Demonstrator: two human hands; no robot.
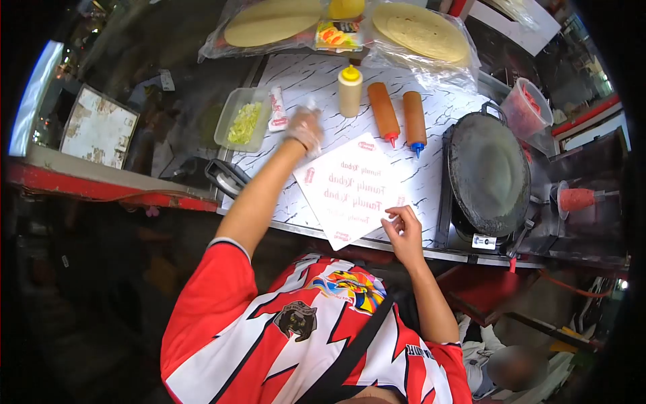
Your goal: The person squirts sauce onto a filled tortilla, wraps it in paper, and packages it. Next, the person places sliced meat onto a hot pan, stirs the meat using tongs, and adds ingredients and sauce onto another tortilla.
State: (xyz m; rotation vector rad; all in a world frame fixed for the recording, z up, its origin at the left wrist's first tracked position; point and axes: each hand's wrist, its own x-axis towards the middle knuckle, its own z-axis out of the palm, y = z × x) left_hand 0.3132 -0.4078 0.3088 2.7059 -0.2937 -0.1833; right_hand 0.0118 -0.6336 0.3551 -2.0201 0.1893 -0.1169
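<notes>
My left hand (306,128), in a clear plastic glove, is blurred by motion above the marble-patterned counter, near the upper left edge of a white paper sheet (356,192) with red print. Beside its fingers lies a small red-and-white packet (278,110), right of a clear tub of chopped green vegetable (243,121). Whether the hand holds anything is not visible. Bare and loosely curled, my right hand (404,231) is by the sheet's lower right edge, its thumb apart from the fingers and nothing visible between them.
A pale sauce bottle (350,93) stands behind the sheet; two orange bottles (383,111) (414,118) lie to its right. Farther right is a round black griddle (490,174). Stacked flatbreads (420,32) in plastic lie at the back. Another person (481,357) is at lower right.
</notes>
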